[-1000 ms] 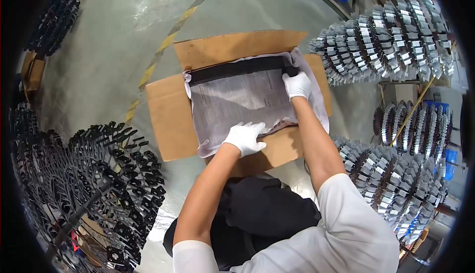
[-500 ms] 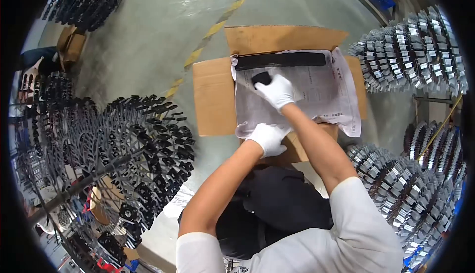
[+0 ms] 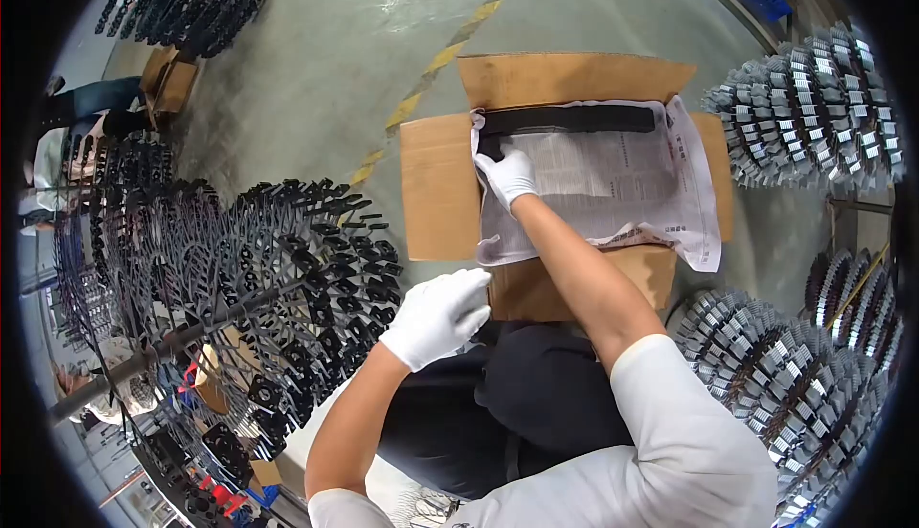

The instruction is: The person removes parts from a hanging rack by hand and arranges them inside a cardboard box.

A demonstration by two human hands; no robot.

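Note:
My right hand (image 3: 509, 176), in a white glove, reaches into the open cardboard box (image 3: 437, 186). Its fingers are closed on a small black part (image 3: 490, 148) at the upper left corner inside, partly hidden by the glove. A row of black parts (image 3: 574, 119) lies along the far wall of the box, touching or close to the held part. Printed paper lining (image 3: 593, 183) covers the bottom and drapes over the near and right edges. My left hand (image 3: 438, 315), also gloved, hovers outside the box near its front left corner, thumb apart from the fingers, with nothing in it.
Racks of black parts (image 3: 316, 250) crowd the left side. Hanging silver finned parts (image 3: 804, 112) stand on the right, with more (image 3: 766, 356) below. A yellow-black floor stripe (image 3: 459, 40) runs past the box. Another person (image 3: 91, 102) is at the far left beside a carton (image 3: 172, 86).
My right hand has moved left with the black part, to the box's upper left corner. My left hand has come off the near edge, back and to the left.

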